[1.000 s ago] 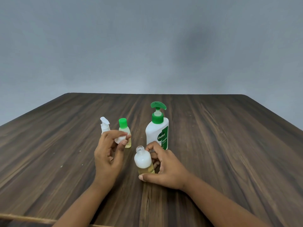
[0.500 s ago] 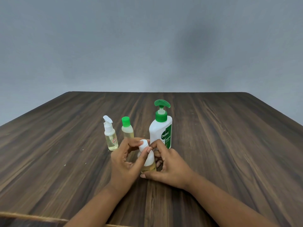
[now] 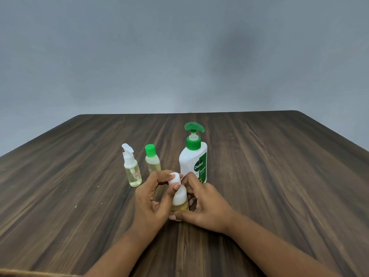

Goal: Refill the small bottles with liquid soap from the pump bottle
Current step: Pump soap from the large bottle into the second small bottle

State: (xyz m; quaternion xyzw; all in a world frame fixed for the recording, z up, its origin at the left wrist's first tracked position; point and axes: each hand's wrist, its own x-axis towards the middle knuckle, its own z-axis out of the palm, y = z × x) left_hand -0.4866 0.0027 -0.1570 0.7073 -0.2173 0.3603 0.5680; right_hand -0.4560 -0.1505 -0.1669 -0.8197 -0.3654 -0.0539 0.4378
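A small clear bottle (image 3: 180, 198) with white and yellowish liquid stands on the wooden table (image 3: 279, 176). My right hand (image 3: 205, 206) grips its body. My left hand (image 3: 153, 198) pinches the white cap (image 3: 174, 177) on top of its neck. Just behind stands the white pump bottle (image 3: 193, 156) with a green pump head. To the left are a small green-capped bottle (image 3: 152, 159) and a small spray bottle (image 3: 131, 166) with a white nozzle, both holding pale yellow liquid.
The dark table stretches wide on both sides and ends at a grey wall (image 3: 179, 56) behind. Its near edge (image 3: 30, 273) shows at the bottom left.
My left hand carried the white cap from in front of the green-capped bottle to the neck of the held bottle and now pinches it there. The right hand stayed on the bottle.
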